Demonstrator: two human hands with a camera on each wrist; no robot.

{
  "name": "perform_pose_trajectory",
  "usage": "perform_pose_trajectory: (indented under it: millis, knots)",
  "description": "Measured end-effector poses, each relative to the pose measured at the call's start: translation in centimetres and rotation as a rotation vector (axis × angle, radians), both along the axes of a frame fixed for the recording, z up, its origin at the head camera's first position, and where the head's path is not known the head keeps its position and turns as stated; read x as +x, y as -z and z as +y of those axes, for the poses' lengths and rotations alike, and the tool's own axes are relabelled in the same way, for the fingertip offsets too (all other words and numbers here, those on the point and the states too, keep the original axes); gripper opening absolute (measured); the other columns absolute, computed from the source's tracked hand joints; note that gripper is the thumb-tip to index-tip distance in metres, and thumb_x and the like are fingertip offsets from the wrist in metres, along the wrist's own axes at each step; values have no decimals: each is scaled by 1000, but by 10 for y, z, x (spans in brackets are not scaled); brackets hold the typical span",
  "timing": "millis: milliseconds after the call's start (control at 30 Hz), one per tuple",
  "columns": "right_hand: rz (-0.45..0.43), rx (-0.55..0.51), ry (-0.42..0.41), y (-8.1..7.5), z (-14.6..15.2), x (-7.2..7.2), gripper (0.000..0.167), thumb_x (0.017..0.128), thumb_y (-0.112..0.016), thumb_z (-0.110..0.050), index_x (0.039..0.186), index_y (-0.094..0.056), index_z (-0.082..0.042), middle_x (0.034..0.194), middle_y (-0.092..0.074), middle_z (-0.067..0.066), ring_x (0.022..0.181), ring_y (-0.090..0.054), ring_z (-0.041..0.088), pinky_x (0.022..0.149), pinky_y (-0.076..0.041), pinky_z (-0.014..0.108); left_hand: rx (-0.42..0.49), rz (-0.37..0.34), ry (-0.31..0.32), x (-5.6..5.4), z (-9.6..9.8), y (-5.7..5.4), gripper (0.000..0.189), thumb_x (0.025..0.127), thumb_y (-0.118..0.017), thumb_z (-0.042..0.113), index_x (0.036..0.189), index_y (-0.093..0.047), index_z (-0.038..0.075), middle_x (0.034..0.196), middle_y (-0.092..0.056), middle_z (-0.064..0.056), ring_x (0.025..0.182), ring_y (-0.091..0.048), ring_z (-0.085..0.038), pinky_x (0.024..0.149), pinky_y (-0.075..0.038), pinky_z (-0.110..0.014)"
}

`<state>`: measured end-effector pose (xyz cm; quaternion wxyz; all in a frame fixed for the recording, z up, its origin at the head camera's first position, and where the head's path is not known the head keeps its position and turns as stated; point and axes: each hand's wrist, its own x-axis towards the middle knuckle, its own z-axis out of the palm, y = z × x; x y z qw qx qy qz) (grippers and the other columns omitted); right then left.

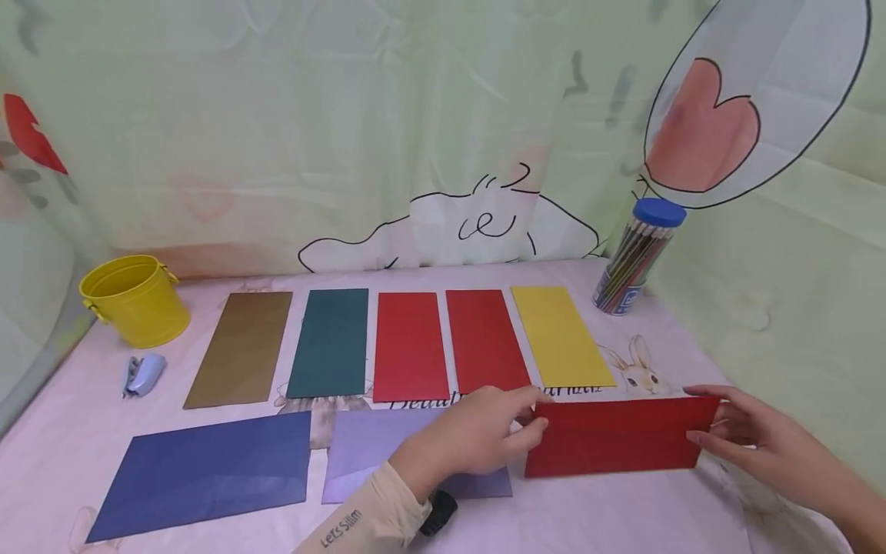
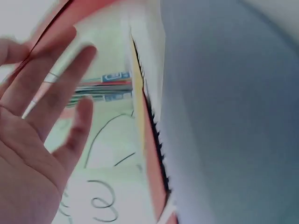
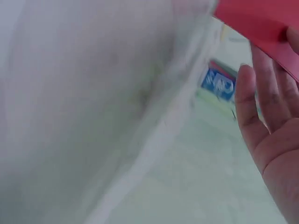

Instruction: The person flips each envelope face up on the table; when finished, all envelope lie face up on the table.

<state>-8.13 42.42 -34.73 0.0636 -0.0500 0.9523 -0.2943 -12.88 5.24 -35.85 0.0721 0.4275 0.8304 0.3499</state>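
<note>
A person pinches a red card (image 1: pixel 623 435) at its two short ends above a pink tablecloth (image 1: pixel 588 519), its long axis running from 9 to 3 o'clock in the head view. The left hand (image 1: pixel 477 431) clamps the 9 o'clock end, the right hand (image 1: pixel 754 438) the 3 o'clock end, thumb on the near face; with both in contact, neither is nearer. The card stands tilted; whether its lower edge touches the cloth cannot be told. From it, a yellow card (image 1: pixel 562 336) lies at 11 o'clock, a lavender card (image 1: pixel 367 446) at 9, and a pencil tube (image 1: pixel 634 258) at 12.
</note>
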Motion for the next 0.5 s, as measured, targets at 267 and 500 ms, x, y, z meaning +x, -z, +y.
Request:
perform_pose_trajectory:
  millis: [267,500]
  knots:
    - [-6,-55,-55,6,-14,-10,72,88,-78,-10,145,-36,0,118,-56,24,82,-68,16,63,-58,31,24,-115,-86,-2,-3,6,35,96,-64,14,130,-60,24,89,-61,13,70,-56,0,67,-48,-18]
    - [-194,122,5,3,-13,-24,84,81,-85,-27,146,-41,3,111,-60,18,86,-63,20,66,-59,34,-283,55,-161,5,3,15,72,79,-82,51,144,-54,36,127,-51,9,117,-44,-9,98,-39,-33]
